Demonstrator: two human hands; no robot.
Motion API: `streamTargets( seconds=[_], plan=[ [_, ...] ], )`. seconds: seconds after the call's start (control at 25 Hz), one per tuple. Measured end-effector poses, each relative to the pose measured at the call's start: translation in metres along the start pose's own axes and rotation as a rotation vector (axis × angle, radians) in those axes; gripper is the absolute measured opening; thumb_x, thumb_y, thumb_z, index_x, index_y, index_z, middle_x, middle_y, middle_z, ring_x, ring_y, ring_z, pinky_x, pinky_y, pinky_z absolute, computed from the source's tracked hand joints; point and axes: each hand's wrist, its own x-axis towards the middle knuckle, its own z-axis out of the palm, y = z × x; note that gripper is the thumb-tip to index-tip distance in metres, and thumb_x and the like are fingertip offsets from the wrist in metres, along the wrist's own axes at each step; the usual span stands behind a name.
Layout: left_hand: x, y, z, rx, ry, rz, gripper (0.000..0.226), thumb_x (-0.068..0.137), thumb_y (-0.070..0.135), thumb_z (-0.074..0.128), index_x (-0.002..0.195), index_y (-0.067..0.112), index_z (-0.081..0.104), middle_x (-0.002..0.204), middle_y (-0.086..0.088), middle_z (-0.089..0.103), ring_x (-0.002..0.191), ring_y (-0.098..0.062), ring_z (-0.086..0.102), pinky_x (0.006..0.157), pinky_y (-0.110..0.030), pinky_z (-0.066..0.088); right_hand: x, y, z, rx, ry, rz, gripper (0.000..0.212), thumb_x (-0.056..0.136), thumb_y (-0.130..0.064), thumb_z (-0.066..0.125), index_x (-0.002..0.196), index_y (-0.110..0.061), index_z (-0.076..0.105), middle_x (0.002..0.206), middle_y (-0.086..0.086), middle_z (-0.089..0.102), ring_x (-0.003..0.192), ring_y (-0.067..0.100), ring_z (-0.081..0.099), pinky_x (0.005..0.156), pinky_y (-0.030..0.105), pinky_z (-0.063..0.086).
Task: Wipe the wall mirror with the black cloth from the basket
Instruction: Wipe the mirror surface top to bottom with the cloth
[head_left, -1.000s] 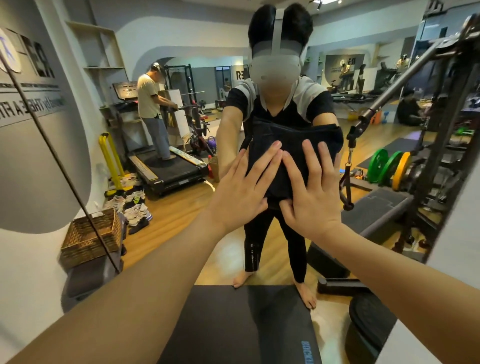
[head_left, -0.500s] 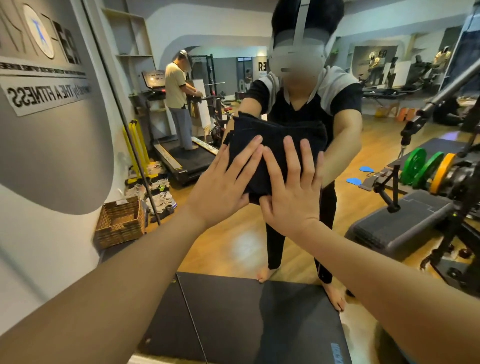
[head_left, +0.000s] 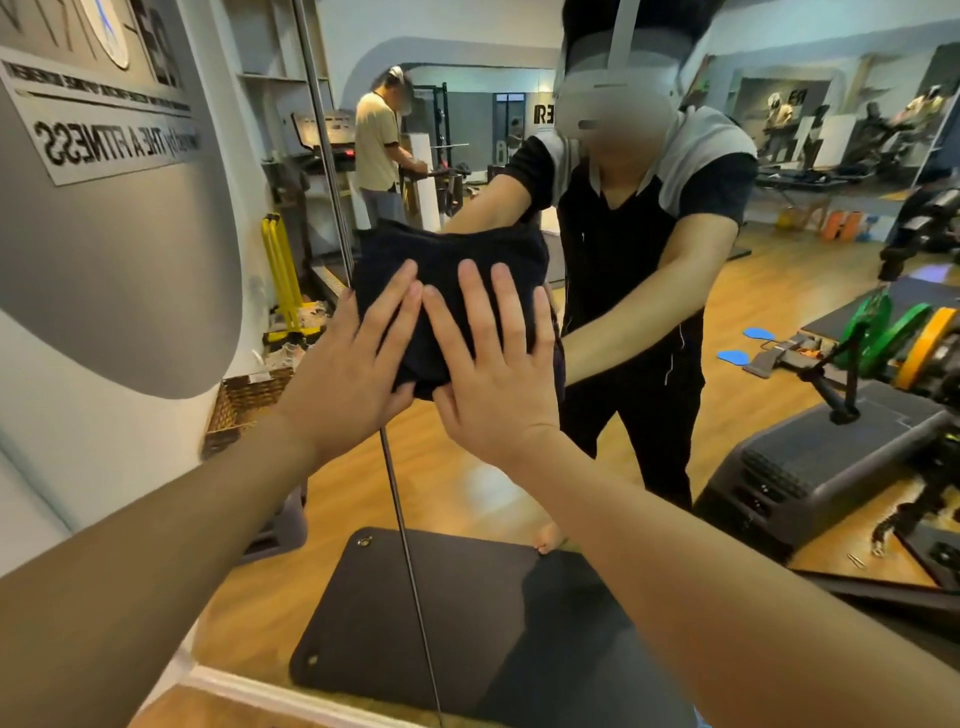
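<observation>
A folded black cloth (head_left: 447, 260) lies flat against the wall mirror (head_left: 467, 483) at about chest height. My left hand (head_left: 358, 374) and my right hand (head_left: 493, 374) press side by side on its lower half, palms flat and fingers spread upward. The cloth's left edge covers the dark vertical seam (head_left: 405, 519) between two mirror panels. The mirror reflects me holding the cloth with both arms stretched out. A woven basket (head_left: 244, 400) shows as a reflection low on the left.
The mirror's white bottom frame (head_left: 260, 686) runs low across the view. Reflected in it are a black floor mat (head_left: 467, 623), a weight machine with coloured plates (head_left: 893, 338), a treadmill, and another person (head_left: 376, 150) standing at the back.
Both hands have slid the cloth leftward across the mirror, from the middle of my reflection to the panel seam. The hands stay flat on it, side by side.
</observation>
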Motion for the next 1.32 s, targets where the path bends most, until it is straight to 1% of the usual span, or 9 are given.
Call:
streamTargets(
  seconds=[0.16,0.28,0.4,0.56,0.68,0.76,0.96,1.2,1.32],
  plan=[
    [-0.020,0.013,0.017,-0.051,0.039,-0.041,0.088,0.097,0.036,0.048,0.162,-0.001,0.002,0.170,-0.023,0.004,0.149,-0.052,0.024,0.116,-0.066,0.038,-0.013,-0.004,0.012,-0.025,0.030,-0.069,0.078,0.089,-0.034,0.059,0.161,-0.016,0.036,0.167,0.019,0.031,0.155,0.038,0.017,0.127,0.060,0.011],
    [-0.028,0.021,0.023,-0.086,0.026,-0.082,0.090,0.098,0.034,0.054,0.163,0.001,0.000,0.171,-0.022,0.000,0.147,-0.054,0.028,0.117,-0.064,0.036,-0.021,-0.001,0.016,-0.038,0.034,-0.093,0.078,0.089,-0.035,0.059,0.161,-0.016,0.037,0.167,0.019,0.033,0.155,0.038,0.018,0.127,0.059,0.011],
    [-0.030,0.029,0.025,-0.101,0.056,-0.116,0.094,0.093,0.030,0.061,0.163,0.001,0.006,0.171,-0.021,0.004,0.146,-0.054,0.030,0.117,-0.062,0.038,-0.025,0.003,0.018,-0.058,0.046,-0.120,0.077,0.090,-0.037,0.058,0.161,-0.015,0.038,0.166,0.019,0.033,0.155,0.038,0.019,0.127,0.058,0.013],
    [-0.030,0.043,0.034,-0.124,0.133,-0.188,0.093,0.089,0.025,0.063,0.162,0.002,0.010,0.171,-0.020,0.006,0.144,-0.052,0.035,0.107,-0.063,0.049,-0.029,0.007,0.021,-0.064,0.073,-0.159,0.077,0.090,-0.040,0.056,0.161,-0.015,0.038,0.166,0.019,0.033,0.155,0.038,0.018,0.127,0.058,0.014],
    [-0.028,0.049,0.046,-0.144,0.176,-0.237,0.090,0.087,0.025,0.057,0.163,0.004,0.012,0.172,-0.017,0.005,0.147,-0.051,0.030,0.108,-0.065,0.047,-0.027,0.005,0.025,-0.076,0.116,-0.153,0.078,0.088,-0.044,0.055,0.160,-0.017,0.038,0.166,0.018,0.033,0.155,0.037,0.019,0.127,0.056,0.010],
    [-0.027,0.050,0.052,-0.147,0.211,-0.281,0.089,0.088,0.026,0.055,0.163,0.005,0.012,0.172,-0.013,0.004,0.151,-0.049,0.024,0.110,-0.062,0.047,-0.027,0.004,0.028,-0.082,0.151,-0.153,0.077,0.087,-0.045,0.055,0.158,-0.018,0.041,0.165,0.017,0.035,0.155,0.038,0.022,0.127,0.056,0.011],
    [-0.028,0.051,0.064,-0.136,0.274,-0.305,0.093,0.091,0.023,0.063,0.164,0.008,0.008,0.172,-0.008,0.001,0.154,-0.041,0.019,0.112,-0.052,0.046,-0.027,0.002,0.033,-0.084,0.207,-0.149,0.074,0.085,-0.045,0.052,0.154,-0.022,0.046,0.161,0.013,0.040,0.154,0.036,0.027,0.126,0.055,0.017],
    [-0.025,0.051,0.064,-0.153,0.277,-0.318,0.091,0.093,0.021,0.062,0.165,0.010,0.007,0.172,-0.006,0.000,0.154,-0.037,0.016,0.118,-0.053,0.040,-0.031,0.002,0.033,-0.062,0.208,-0.125,0.070,0.088,-0.045,0.052,0.154,-0.025,0.044,0.163,0.009,0.037,0.154,0.032,0.023,0.126,0.052,0.015],
    [-0.026,0.054,0.063,-0.122,0.266,-0.326,0.092,0.094,0.023,0.063,0.165,0.010,0.006,0.172,-0.005,0.000,0.154,-0.038,0.016,0.116,-0.055,0.042,-0.035,0.003,0.034,-0.040,0.198,-0.129,0.068,0.090,-0.043,0.052,0.155,-0.024,0.043,0.164,0.009,0.037,0.155,0.032,0.022,0.128,0.051,0.014]
  ],
)
